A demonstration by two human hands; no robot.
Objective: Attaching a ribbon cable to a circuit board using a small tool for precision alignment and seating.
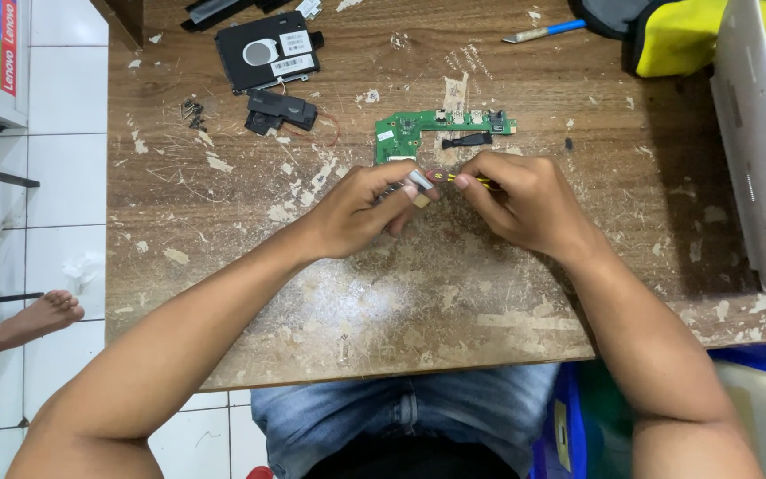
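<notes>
Yellow-handled slim screwdriver pinched in right hand, tip at small silver metal part gripped by left hand; looks like fastener work, next needs steady tip alignment

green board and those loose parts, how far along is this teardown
Already out on the table: green circuit board, black drive, speaker, screws. In hand: left hand pinches a small metal part, right hand a yellow tool on it. What's left can't be told.
</notes>
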